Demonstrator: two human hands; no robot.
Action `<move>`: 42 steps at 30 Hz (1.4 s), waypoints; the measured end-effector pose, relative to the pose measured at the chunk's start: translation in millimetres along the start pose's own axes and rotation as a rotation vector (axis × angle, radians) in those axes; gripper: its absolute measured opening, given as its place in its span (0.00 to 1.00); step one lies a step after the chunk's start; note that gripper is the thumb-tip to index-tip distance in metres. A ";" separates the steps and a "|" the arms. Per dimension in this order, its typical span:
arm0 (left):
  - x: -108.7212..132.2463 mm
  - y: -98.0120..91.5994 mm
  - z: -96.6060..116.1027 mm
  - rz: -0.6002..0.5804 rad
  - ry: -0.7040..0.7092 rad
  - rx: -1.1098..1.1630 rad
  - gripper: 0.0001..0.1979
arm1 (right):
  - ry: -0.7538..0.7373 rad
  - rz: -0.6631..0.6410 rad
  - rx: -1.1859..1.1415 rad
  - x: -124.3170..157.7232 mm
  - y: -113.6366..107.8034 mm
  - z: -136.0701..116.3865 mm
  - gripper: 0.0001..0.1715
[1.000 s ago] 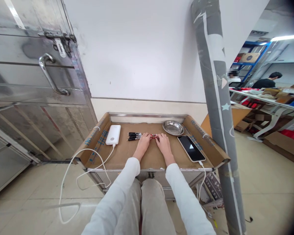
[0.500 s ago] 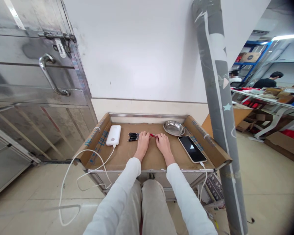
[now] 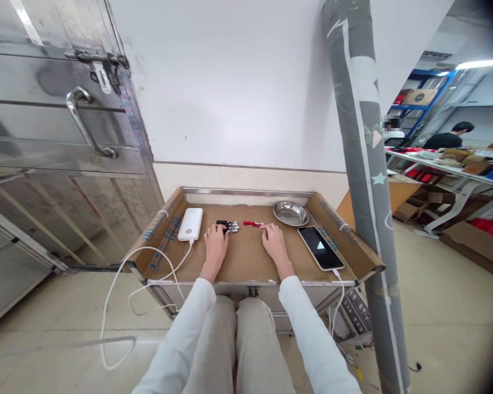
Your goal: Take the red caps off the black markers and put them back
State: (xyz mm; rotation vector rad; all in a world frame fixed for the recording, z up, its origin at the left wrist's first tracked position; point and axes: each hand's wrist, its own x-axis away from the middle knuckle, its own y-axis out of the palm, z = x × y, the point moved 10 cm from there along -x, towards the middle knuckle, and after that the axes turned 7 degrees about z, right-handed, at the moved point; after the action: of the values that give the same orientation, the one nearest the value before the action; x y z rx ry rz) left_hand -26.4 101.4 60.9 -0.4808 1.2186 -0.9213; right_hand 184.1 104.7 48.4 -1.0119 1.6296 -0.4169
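Note:
On the brown cardboard-lined top, my left hand (image 3: 216, 241) lies with fingers bent and slightly apart. Its fingertips are at the left ends of several small black pieces (image 3: 227, 224) with silvery metal ends, covering part of them. My right hand (image 3: 274, 241) has its fingertips closed at the right end of small red pieces (image 3: 252, 223) with pale metal parts. The exact kind of these pieces is too small to make out. A short gap separates the red ones from the black group.
A white power bank (image 3: 190, 224) with a cable stands left. At right are a round metal dish (image 3: 291, 213) and a plugged-in phone (image 3: 321, 248). Raised cardboard sides (image 3: 349, 235) border the top. A wrapped grey roll (image 3: 365, 142) leans beside it; two people sit farther off.
My left hand has moved left, from beside the red pieces to the black ones, uncovering the red pieces. My right hand has stayed nearly in place.

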 end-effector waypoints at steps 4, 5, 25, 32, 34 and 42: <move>6.5 2.3 -2.7 -0.115 0.129 0.028 0.07 | 0.008 -0.019 -0.038 2.2 2.2 -2.5 0.15; 8.1 3.9 1.7 -0.139 0.159 0.052 0.06 | -0.004 -0.032 -0.052 2.6 3.6 -4.9 0.15; -41.9 20.3 61.8 -0.099 0.022 0.760 0.09 | -0.064 -0.059 -0.293 -0.1 15.9 -4.8 0.14; -43.4 16.5 32.9 -0.088 -0.094 0.780 0.06 | -0.010 -0.050 -0.339 -2.2 16.5 3.3 0.12; -41.6 16.0 24.5 -0.081 -0.121 0.771 0.04 | -0.018 -0.046 -0.346 -1.8 15.6 3.0 0.12; -24.8 40.8 50.8 -0.212 0.069 0.664 0.03 | -0.020 0.074 -0.359 -0.8 0.6 4.9 0.14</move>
State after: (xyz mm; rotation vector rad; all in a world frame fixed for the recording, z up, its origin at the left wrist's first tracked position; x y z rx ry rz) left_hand 33.6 136.9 60.5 -0.0419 0.8589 -1.4583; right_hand 188.3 106.7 46.9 -1.2098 1.7547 -0.0626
